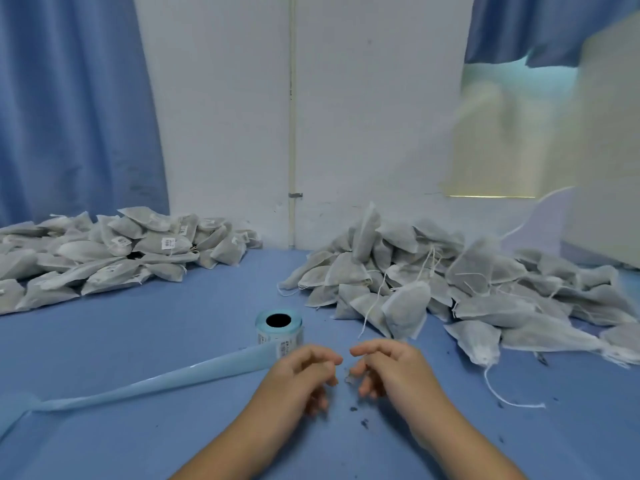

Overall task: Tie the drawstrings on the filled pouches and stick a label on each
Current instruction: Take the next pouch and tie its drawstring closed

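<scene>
While hands (301,372) (388,367) hover, label roll (279,329) stands just beyond.

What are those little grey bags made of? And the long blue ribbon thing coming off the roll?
The pouches look like thin, matte non-woven fabric or filter paper: slightly see-through, softly creased. The blue strip looks like glossy backing paper, since light glints along it; it could be plastic film.
</scene>
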The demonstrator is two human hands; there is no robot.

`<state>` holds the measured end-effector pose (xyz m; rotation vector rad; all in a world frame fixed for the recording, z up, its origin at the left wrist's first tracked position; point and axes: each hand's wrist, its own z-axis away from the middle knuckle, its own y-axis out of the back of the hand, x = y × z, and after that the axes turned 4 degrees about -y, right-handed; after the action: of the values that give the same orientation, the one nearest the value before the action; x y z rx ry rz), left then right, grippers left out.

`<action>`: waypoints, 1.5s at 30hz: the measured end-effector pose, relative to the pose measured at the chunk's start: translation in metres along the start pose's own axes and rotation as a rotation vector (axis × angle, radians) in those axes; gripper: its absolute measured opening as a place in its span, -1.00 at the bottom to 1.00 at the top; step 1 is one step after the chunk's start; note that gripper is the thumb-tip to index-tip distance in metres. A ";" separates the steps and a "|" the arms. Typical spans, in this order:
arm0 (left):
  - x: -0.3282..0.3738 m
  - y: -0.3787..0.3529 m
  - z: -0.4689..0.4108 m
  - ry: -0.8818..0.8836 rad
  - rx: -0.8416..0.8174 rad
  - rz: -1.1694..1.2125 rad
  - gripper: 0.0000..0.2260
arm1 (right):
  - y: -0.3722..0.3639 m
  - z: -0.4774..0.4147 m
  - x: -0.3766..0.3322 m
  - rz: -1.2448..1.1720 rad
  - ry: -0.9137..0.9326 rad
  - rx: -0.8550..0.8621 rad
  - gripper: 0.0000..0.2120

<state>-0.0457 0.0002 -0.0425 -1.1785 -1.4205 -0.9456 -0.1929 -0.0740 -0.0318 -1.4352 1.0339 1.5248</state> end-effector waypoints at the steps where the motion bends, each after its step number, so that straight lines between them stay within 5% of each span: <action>1: -0.001 -0.009 -0.006 0.012 0.020 -0.067 -0.86 | 0.006 -0.004 0.002 0.003 -0.003 0.064 -0.77; 7: -0.016 -0.040 -0.020 -0.067 0.112 -0.371 -0.80 | 0.041 -0.030 0.023 0.432 0.120 0.329 -0.60; 12: -0.022 -0.038 -0.018 -0.105 0.078 -0.366 -0.84 | 0.052 -0.061 0.008 0.866 0.201 0.273 -0.31; 18: -0.021 -0.033 -0.020 -0.084 0.047 -0.314 -0.85 | 0.059 -0.084 0.000 1.284 0.122 0.221 -0.55; 23: -0.023 -0.032 -0.022 -0.082 0.067 -0.317 -0.87 | 0.066 -0.062 0.007 1.214 0.270 0.303 -0.90; 29: -0.018 -0.028 -0.028 -0.010 0.264 0.063 -0.88 | 0.040 -0.006 -0.010 1.272 0.699 0.077 -0.84; 32: -0.010 -0.020 -0.026 0.146 0.147 0.356 -0.55 | 0.013 0.017 -0.018 1.301 0.875 -0.036 -0.75; 35: 0.000 -0.011 -0.021 0.311 -0.016 0.603 -0.65 | -0.008 0.029 -0.013 1.242 0.960 -0.195 -0.72; 38: 0.002 0.001 -0.022 0.222 -0.068 0.359 -0.88 | -0.015 0.034 -0.008 0.958 0.867 -0.339 -0.69; 42: 0.017 0.014 -0.017 0.146 -0.177 0.099 -0.94 | -0.004 0.021 -0.004 0.634 0.839 0.003 -0.60; 45: 0.021 0.021 -0.011 0.218 -0.385 0.042 -0.86 | 0.011 0.010 -0.006 0.558 0.642 -0.067 -0.50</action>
<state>-0.0227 -0.0023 -0.0208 -1.3312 -1.0637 -1.3147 -0.2065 -0.0683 -0.0253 -1.8408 1.9083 1.4936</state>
